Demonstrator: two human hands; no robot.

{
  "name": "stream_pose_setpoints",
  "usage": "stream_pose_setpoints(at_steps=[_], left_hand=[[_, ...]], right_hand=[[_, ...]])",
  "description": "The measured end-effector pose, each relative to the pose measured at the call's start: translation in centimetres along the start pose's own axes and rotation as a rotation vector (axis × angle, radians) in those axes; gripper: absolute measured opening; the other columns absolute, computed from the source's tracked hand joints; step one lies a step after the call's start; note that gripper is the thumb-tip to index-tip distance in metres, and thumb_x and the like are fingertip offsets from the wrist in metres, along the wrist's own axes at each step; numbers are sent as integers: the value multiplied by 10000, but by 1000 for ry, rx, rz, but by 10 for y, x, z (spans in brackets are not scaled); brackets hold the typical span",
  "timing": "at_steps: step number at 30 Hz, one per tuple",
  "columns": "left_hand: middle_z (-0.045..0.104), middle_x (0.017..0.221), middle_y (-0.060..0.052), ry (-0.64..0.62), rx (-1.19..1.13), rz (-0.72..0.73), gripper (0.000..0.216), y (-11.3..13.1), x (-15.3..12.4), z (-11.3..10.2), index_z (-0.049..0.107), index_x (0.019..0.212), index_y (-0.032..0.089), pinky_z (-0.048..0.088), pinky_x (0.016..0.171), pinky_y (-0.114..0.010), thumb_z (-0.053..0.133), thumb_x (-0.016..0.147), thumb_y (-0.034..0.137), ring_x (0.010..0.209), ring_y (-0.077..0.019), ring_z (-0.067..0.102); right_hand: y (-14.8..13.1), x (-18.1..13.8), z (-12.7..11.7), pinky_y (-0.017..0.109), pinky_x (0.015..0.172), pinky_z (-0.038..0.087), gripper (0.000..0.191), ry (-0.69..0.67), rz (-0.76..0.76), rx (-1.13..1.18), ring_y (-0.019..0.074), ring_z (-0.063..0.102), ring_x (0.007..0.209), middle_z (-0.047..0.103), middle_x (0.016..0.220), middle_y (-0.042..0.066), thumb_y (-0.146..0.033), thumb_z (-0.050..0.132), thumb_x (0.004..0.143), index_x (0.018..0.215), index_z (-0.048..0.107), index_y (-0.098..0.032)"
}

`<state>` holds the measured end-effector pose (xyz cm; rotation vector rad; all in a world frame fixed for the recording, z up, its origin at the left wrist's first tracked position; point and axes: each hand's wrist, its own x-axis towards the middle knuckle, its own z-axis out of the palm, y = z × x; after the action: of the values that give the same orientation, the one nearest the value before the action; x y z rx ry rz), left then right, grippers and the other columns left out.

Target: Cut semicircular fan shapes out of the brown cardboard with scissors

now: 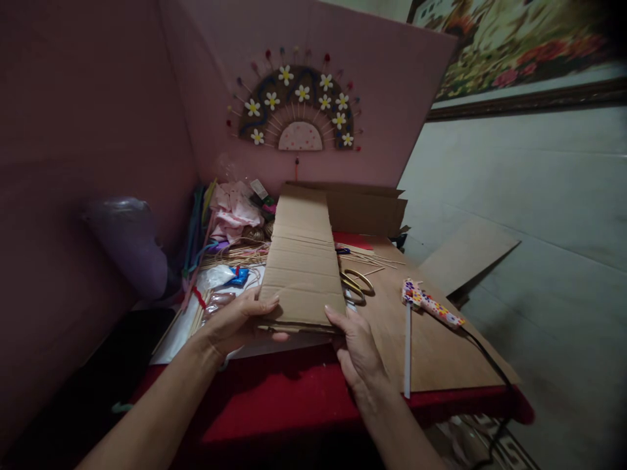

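A long piece of brown cardboard (301, 261) is held by its near end, its far end pointing away from me. My left hand (240, 313) grips the near left corner, thumb on top and fingers beneath. On the near right corner, my right hand (357, 339) is closed the same way. Creases run across the cardboard's middle. Just right of it lie scissors with gold handles (360, 287), their blades mostly hidden. Thin wooden sticks (375, 258) are scattered beyond them.
A flower-patterned glue gun (431, 303) with a white glue stick and black cord rests on a brown board (392, 359) at right. Pink cloth (235, 212), twine and small plastic bags crowd the left. Behind stands a cardboard box (367, 205); a flowered fan decoration (298, 104) hangs above.
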<state>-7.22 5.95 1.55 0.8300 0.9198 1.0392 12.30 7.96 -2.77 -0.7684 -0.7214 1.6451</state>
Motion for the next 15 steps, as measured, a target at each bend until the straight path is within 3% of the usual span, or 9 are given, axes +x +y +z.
stream_pose_setpoints(at_steps=[7, 11, 15], left_hand=[[655, 1076, -111, -4, 25, 4, 500, -1, 2, 0, 512, 1191, 185, 601, 596, -338, 698, 727, 176, 841, -225, 675], [660, 1069, -107, 6, 30, 14, 474, -3, 3, 1, 534, 1155, 176, 599, 570, -324, 709, 714, 174, 791, -202, 672], [660, 1065, -91, 95, 52, 20, 481, -4, 5, 4, 554, 1119, 188, 577, 499, -274, 738, 676, 155, 740, -178, 663]], right_hand=[[-3, -1, 2, 373, 821, 523, 359, 31, -28, -20, 270, 651, 949, 730, 921, 74, -255, 784, 619, 933, 669, -123], [-2, -1, 3, 391, 847, 513, 418, 27, -32, -9, 269, 650, 956, 728, 937, 75, -248, 775, 631, 1011, 653, -121], [0, 0, 3, 405, 906, 482, 438, 1, -89, -17, 260, 649, 962, 722, 970, 83, -263, 763, 664, 1057, 637, -117]])
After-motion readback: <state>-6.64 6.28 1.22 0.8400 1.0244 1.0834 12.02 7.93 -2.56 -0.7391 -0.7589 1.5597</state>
